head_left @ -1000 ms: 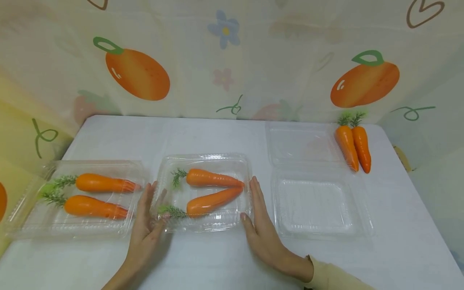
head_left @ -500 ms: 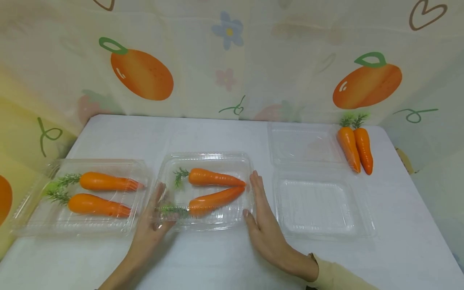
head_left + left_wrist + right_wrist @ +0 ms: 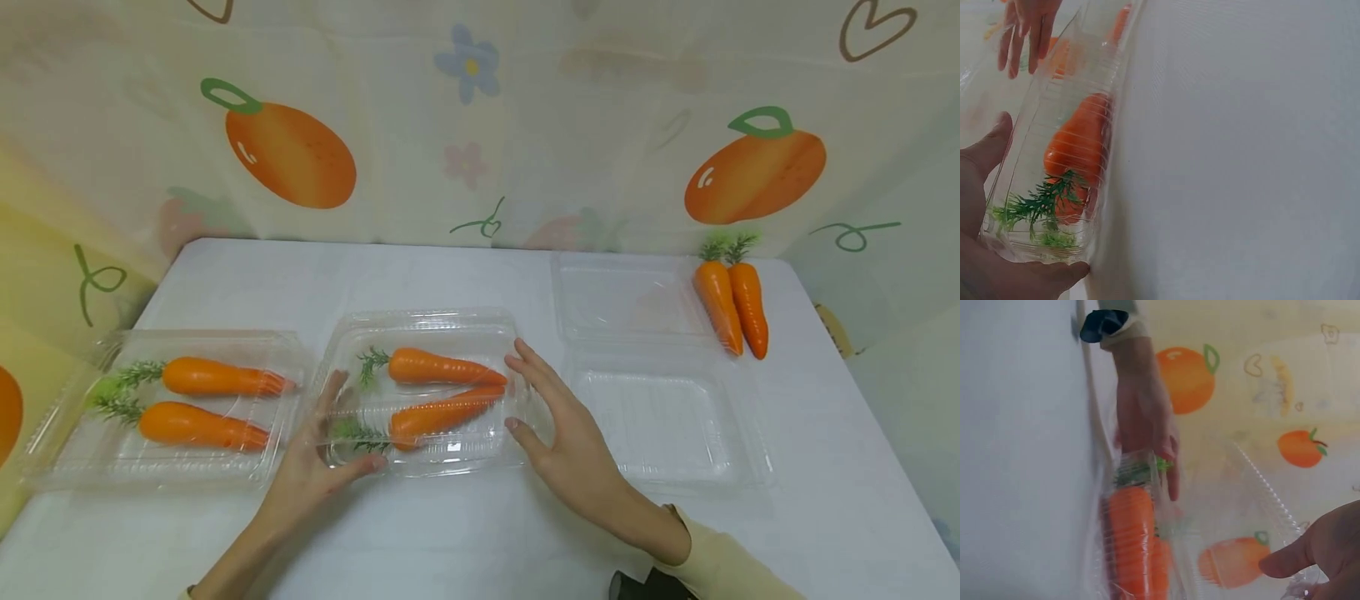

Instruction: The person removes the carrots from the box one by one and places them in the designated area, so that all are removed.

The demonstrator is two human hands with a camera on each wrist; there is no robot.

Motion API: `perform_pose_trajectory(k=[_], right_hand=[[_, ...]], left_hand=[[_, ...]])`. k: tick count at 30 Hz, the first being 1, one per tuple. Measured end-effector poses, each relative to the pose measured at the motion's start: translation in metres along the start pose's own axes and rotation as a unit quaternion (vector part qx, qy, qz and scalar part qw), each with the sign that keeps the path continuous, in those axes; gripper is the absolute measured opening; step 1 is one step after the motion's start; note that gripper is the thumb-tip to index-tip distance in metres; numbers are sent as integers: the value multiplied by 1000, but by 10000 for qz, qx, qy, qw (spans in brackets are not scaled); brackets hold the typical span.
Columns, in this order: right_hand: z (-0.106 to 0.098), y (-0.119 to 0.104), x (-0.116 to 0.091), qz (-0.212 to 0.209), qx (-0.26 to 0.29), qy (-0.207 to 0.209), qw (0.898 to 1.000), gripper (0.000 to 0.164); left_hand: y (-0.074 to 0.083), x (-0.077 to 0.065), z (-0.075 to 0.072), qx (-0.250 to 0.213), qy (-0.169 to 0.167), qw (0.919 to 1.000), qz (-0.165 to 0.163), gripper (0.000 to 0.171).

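In the head view a clear plastic clamshell box (image 3: 450, 462) in the middle contains two carrots (image 3: 442, 367) with green tops. My left hand (image 3: 303, 471) holds its left end, thumb toward the near side and fingers around the left side, partly seen through plastic. At the right end my right hand (image 3: 573, 442) has its fingers spread, thumb apart from them. In the right wrist view that thumb (image 3: 1288, 559) is at the lid's edge (image 3: 1266, 481), and the lid appears raised over the base. Clear plastic makes exact contact hard to judge.
On the left sits another clamshell box (image 3: 67, 467) with two carrots. An opened clamshell box (image 3: 652, 433) lies on the right, lid toward the back. Two more carrots (image 3: 731, 308) lie beside that lid. A fruit-patterned cloth (image 3: 585, 158) hangs behind the white table (image 3: 465, 542).
My right hand has turned from lying flat along the box's right side to spread fingers at the lid's right edge. My left thumb has moved rightward along the near side.
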State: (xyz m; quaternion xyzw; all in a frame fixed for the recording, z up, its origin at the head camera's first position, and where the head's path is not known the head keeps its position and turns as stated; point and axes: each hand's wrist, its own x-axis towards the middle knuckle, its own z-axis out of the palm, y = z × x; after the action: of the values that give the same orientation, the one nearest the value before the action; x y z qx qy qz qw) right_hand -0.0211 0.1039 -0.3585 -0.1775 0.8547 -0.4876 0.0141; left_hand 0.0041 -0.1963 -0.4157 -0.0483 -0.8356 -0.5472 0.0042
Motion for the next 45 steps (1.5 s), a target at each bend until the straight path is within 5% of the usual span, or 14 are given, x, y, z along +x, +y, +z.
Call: perform_pose_trajectory(k=[7,15,25,45], right_hand=[[0,4,1,-120,-11,106,9999,60],[-12,7,4,-1252,-1118,202,9856,50],[-37,-4,19,-1230,-969,182,9875,53],[-57,-13,48,-1369,-399,42,9898,54]], left_hand=[[1,2,-1,151,-67,9998,-73,116],[-1,3,-3,239,-251,9993,-143,126],[-3,7,-7,138,-638,9960,-603,118],[-10,7,-7,19,-563,9984,-106,121]])
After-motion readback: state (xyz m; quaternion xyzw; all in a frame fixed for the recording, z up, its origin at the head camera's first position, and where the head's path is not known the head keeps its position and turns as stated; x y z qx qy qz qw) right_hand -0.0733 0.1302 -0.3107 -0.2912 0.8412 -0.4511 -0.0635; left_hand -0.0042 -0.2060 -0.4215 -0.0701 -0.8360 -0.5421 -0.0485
